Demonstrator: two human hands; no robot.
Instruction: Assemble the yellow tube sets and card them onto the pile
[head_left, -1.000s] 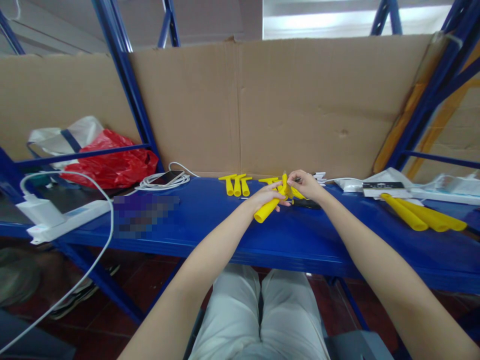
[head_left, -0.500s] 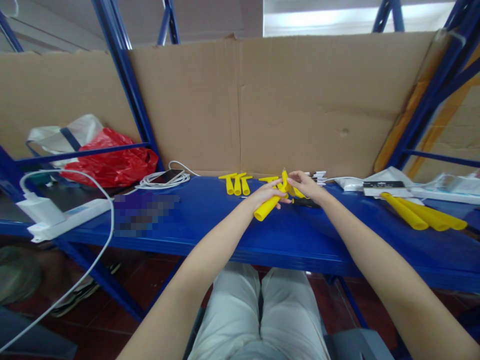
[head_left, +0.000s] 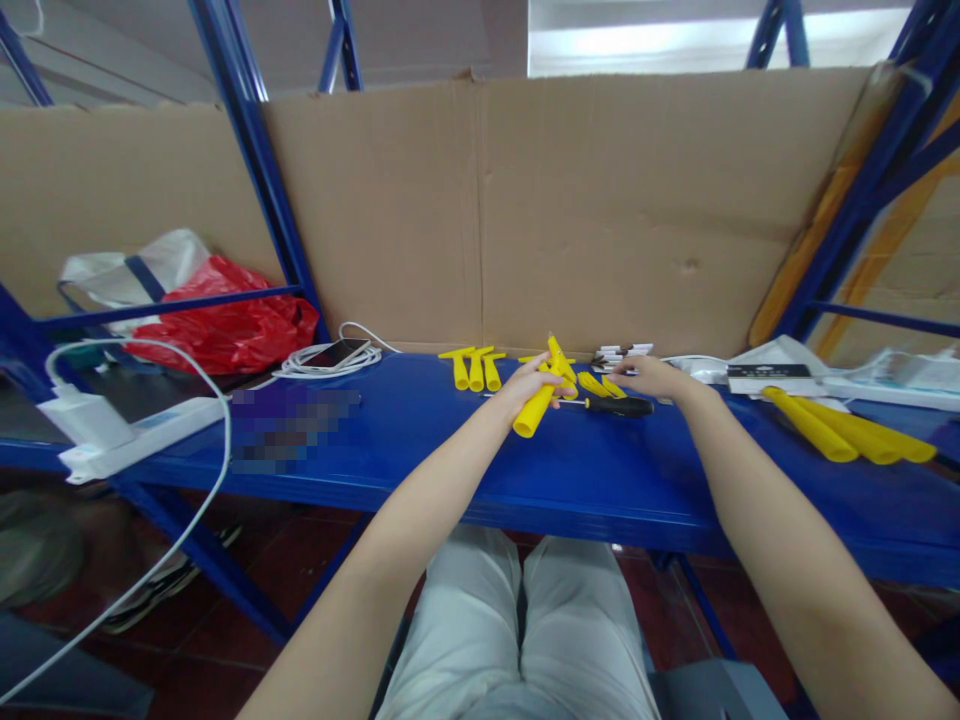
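My left hand [head_left: 531, 386] is closed around a yellow piece with a hollow tube handle [head_left: 531, 414], its open end tilted towards me and its narrower tip pointing up. To the right, my right hand [head_left: 646, 377] is stretched over the table with its fingers apart, at the edge of some small yellow parts [head_left: 592, 386]. Just behind those fingers lie several small white-and-dark pieces [head_left: 619, 352]. Between my hands rests a screwdriver with a black handle [head_left: 621, 407], its shaft pointing left. Several yellow T-shaped pieces [head_left: 476, 372] lie side by side left of my left hand.
Yellow tube handles [head_left: 840, 430] lie at the right on the blue table [head_left: 420, 440]. Packets in clear plastic [head_left: 780, 352] sit behind them. On the left are a coiled white cable [head_left: 330, 362], a power strip [head_left: 150, 440] and a red bag [head_left: 225, 315]. Cardboard [head_left: 585, 210] stands behind.
My right hand has come off the yellow piece and moved right, to the small parts. My left hand keeps hold of the piece, whose tip now shows. The screwdriver is uncovered.
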